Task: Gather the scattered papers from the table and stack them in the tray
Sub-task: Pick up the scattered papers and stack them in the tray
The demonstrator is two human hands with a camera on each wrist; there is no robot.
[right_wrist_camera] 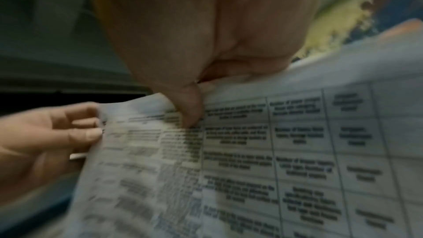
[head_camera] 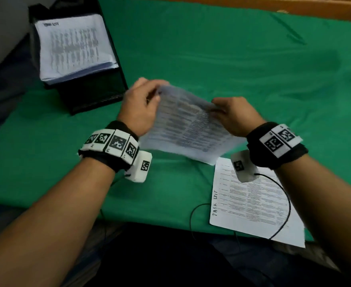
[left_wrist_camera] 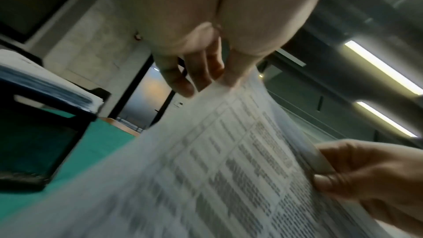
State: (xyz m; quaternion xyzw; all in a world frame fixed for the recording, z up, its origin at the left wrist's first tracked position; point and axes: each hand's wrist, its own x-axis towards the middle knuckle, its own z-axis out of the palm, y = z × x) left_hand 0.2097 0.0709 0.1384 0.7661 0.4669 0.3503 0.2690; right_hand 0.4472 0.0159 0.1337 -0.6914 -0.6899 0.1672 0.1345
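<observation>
Head view, left hand [head_camera: 138,108], right hand [head_camera: 233,117] pinching paper [head_camera: 187,125]

Layout of the workspace. The tray [head_camera: 100,96] stands at the far left of the table [head_camera: 232,59], with a paper stack [head_camera: 73,46] in it. Right of the tray and nearer the person, the held sheet [head_camera: 187,125] hangs above the table between the left hand [head_camera: 139,108] and right hand [head_camera: 234,117]. A loose sheet [head_camera: 253,201] lies at the near right edge, under the right wrist.
</observation>
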